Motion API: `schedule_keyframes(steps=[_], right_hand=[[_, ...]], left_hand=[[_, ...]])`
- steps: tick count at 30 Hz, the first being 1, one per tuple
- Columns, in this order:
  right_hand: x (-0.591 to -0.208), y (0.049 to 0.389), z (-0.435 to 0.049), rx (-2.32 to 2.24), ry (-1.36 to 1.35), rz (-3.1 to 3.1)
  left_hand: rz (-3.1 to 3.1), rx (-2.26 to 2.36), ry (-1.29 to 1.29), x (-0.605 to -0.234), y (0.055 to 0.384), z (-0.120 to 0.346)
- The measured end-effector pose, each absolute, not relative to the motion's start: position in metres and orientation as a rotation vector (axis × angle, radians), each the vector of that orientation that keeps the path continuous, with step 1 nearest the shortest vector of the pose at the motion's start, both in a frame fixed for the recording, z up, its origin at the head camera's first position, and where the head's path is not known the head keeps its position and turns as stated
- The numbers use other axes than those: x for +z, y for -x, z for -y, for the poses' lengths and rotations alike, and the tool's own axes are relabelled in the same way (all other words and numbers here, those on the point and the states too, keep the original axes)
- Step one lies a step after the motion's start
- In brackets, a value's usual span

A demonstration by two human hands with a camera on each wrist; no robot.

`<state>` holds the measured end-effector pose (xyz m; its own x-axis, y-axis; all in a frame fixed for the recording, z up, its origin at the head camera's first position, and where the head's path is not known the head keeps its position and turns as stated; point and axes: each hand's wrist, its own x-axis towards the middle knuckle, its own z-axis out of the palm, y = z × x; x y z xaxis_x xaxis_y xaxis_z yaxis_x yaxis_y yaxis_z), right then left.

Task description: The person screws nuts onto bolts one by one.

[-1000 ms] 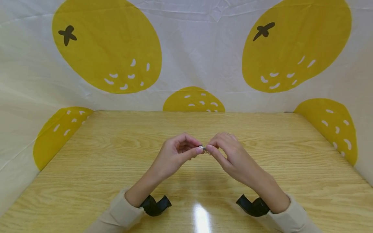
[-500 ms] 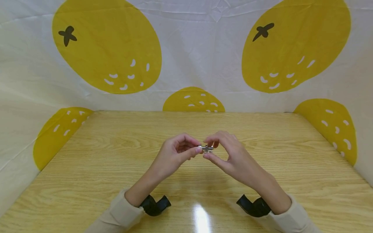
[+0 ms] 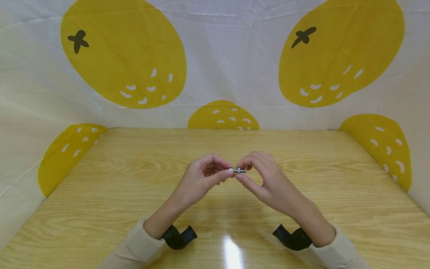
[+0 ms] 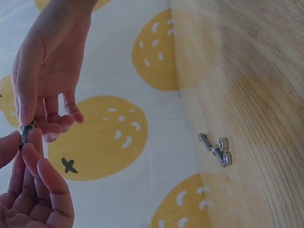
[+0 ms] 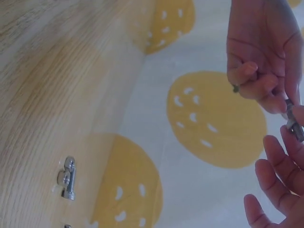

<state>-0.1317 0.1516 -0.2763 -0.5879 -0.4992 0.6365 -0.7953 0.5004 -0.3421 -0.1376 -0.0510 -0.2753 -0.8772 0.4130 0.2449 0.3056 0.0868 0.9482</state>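
A small metal bolt is held level above the table, with a hex nut around its shaft. My left hand pinches the head end between thumb and index finger, which hides the head. At the nut, my right hand has its thumb below and its index finger above, pinching it. The bolt's tip sticks out past the nut to the right. In the left wrist view the bolt is partly covered by fingertips; the right wrist view catches the bolt at its edge.
On the wooden table, the left wrist view shows a loose bolt, another bolt and nuts. A white cloth with yellow lemon prints stands around the table. Black straps sit at the wrists.
My right fingers covered the nut, then spread apart and left it exposed, and have now closed in on it again. The left hand and the bolt have stayed in place.
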Motion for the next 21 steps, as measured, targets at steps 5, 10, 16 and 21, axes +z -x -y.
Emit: schedule_keyframes(steps=[5,10,16,21], right_hand=[[-0.2805,0.1324,-0.1502,0.889,-1.039,2.331],[-0.2828,0.1319,-0.1484,0.889,-0.985,2.358],[-0.2797,0.1296,-0.1516,0.914,-0.932,2.413],[-0.2761,0.1296,-0.1523,0.893,-1.028,2.380]], left_hand=[[-2.238,1.930,-0.768,-0.2760,0.1365,0.0499],[-2.233,1.923,-0.756,-0.2759,0.1357,0.0486],[-2.245,1.917,-0.749,-0.2765,0.1363,0.0485],[-2.264,1.920,-0.752,-0.2765,0.1374,0.0496]])
